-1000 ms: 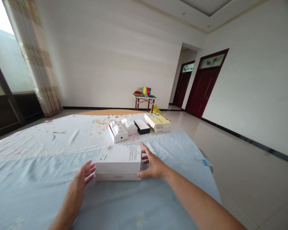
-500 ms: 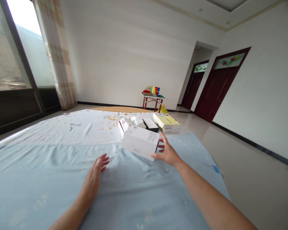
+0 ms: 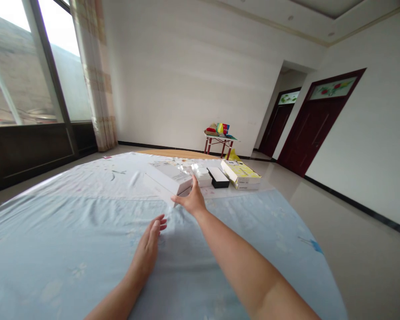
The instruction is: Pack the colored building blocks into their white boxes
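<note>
My right hand (image 3: 192, 200) grips the near right corner of a flat white box (image 3: 168, 178), held out over the middle of a light blue cloth-covered table (image 3: 70, 231). My left hand (image 3: 148, 249) rests flat and open on the cloth, nearer to me and to the left of the box, holding nothing. Just beyond the held box sit a small white box (image 3: 202, 174), a black box (image 3: 218, 177) and a yellow-topped box (image 3: 242, 173), in a row toward the far right of the table.
A small red-legged table (image 3: 220, 140) with colourful items stands against the far wall. Dark red doors (image 3: 315, 131) are on the right, and large windows with a curtain (image 3: 96, 80) on the left. Tiled floor lies to the right of the table.
My right hand lifted the white box from in front of me and carried it away and to the left, toward the other boxes. My left hand let go and now lies on the cloth.
</note>
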{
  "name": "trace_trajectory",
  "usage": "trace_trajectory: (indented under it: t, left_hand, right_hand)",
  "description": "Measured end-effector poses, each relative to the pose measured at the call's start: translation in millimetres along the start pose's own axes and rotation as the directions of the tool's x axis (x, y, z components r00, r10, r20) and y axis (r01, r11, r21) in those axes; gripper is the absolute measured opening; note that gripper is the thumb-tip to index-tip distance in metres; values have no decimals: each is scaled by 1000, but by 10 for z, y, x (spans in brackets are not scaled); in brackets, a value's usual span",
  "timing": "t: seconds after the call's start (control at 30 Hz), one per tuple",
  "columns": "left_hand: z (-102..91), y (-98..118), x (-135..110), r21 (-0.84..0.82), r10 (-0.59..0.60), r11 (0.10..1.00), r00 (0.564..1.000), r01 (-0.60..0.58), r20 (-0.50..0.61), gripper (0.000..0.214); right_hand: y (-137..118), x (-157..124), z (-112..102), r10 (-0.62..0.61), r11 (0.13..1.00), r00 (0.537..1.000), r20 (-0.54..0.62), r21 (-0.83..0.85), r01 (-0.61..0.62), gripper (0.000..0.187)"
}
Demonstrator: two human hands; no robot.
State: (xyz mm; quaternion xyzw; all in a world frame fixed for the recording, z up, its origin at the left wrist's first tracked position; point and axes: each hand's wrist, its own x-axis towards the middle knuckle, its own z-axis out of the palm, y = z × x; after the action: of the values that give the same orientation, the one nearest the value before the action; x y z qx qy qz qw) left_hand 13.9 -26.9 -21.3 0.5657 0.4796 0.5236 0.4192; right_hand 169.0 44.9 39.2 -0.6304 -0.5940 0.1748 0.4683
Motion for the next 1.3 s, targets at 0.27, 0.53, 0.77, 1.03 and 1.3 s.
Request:
trace_trajectory:
  t: [0.27,0.53,0.77,1.03,1.3]
  left_hand:
    - [8,25,-42,19,-10,1000,999,9,38,59]
    - [35,64,-62,25,-15,1000,999,14,31,59]
    - [10,27,-51,15,-7,1000,999,7,33,56]
    - [-5,9,-45,23,-18,1000,999,17,44,56]
    - [-45,-37,-47,156,65,985,997,-70,37,45]
  right_hand:
    - [-217,169,575,155,962,986,-55,-219,-163,110]
    - [-143,224,763,145,955,978,-151,-236,-178,112]
    - [-118,261,680,201,939,963,-180,-243,-242,110]
    - [-104,269,638,214,935,959,-188,-246,-257,108]
    - [-57,291,534,240,919,953,-184,-273,-284,106]
